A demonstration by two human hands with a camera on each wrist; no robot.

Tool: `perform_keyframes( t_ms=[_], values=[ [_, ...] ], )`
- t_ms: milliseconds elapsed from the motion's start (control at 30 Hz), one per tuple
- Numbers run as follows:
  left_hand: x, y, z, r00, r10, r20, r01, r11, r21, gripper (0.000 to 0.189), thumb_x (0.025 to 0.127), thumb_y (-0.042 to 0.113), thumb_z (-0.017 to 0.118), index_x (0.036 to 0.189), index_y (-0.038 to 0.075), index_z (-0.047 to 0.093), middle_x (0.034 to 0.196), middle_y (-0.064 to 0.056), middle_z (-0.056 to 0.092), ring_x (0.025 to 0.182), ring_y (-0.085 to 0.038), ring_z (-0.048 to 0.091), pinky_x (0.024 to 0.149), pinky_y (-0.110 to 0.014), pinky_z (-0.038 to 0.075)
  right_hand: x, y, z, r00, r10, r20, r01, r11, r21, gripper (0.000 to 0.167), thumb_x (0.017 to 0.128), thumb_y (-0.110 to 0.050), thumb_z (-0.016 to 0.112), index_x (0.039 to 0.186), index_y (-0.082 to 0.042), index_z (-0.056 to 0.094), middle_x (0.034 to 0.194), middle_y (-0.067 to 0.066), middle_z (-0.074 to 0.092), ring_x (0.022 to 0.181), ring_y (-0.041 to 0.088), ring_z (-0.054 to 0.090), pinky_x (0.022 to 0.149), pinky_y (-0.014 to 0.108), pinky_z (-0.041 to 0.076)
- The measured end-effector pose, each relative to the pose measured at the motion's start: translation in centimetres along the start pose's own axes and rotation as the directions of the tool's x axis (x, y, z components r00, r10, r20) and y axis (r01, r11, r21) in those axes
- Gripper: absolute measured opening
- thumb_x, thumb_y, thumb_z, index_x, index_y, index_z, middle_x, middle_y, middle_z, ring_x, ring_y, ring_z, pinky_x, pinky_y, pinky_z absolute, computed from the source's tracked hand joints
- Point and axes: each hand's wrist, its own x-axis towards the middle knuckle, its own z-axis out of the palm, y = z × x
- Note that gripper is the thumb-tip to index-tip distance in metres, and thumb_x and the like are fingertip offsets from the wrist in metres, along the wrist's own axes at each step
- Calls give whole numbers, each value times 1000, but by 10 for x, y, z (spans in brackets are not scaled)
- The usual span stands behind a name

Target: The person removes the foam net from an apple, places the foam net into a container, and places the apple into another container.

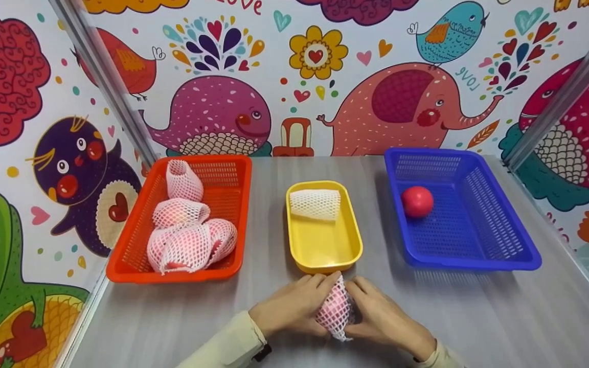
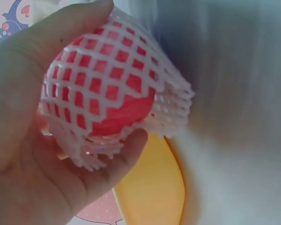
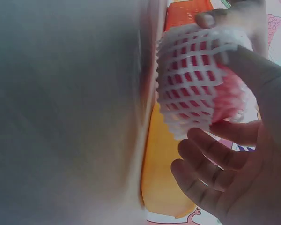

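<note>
A red ball [image 2: 131,114] sits partly inside a white foam net sleeve [image 1: 334,311], low in the middle of the head view. My left hand [image 1: 297,304] grips the netted ball from its left side, with thumb and fingers around it. From the other side my right hand [image 1: 384,313] holds the sleeve between thumb and fingers. In the right wrist view, part of the ball [image 3: 229,96] shows bare beside the sleeve's edge. Just beyond the hands stands a yellow tray [image 1: 322,245] with one flat white foam net sleeve [image 1: 316,205] in it.
An orange-red basket [image 1: 179,276] on the left holds several balls in foam nets [image 1: 187,245]. On the right, a blue basket [image 1: 471,204] contains one bare red ball [image 1: 417,201]. Cartoon-printed walls [image 1: 299,102] stand behind and beside the grey table [image 1: 269,214].
</note>
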Motion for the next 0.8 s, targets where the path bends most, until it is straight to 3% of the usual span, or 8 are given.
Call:
perform_keyframes(
  t_ms=[267, 467, 600, 800],
  values=[
    [-1, -3, 0, 999, 37, -17, -38, 999, -39, 108, 72, 44, 86, 152, -3, 31, 135, -12, 53, 120, -21, 53, 105, -30, 41, 0, -1, 1, 998, 63, 5, -63, 998, -5, 78, 58, -31, 88, 125, -9, 55, 110, -3, 52, 96, 12, 52, 80, 35, 51],
    [-6, -10, -6, 1000, -9, -6, 8, 990, -144, 97, 75, 31, 87, 151, 1, 35, 129, -10, 57, 116, -19, 56, 99, -31, 46, -3, 2, -2, 995, 95, -18, -94, 995, 28, 79, 59, -34, 90, 127, -12, 56, 114, -4, 56, 102, 11, 56, 85, 36, 52],
    [-7, -14, -9, 1000, -26, -1, 25, 986, -163, 75, 77, 21, 85, 141, 7, 48, 115, -4, 63, 104, -16, 61, 91, -29, 50, -5, 5, -5, 996, 88, -29, -87, 996, 33, 81, 59, -36, 91, 128, -11, 57, 117, -3, 58, 107, 14, 57, 88, 38, 52],
    [-6, -19, -15, 998, -61, 0, 60, 984, -169, 25, 82, 14, 80, 101, 14, 66, 88, 6, 66, 77, -7, 62, 67, -24, 51, -5, 7, -9, 993, 111, -31, -109, 993, 50, 81, 60, -39, 92, 129, -12, 58, 121, -6, 58, 112, 14, 55, 91, 39, 51]
  ],
)
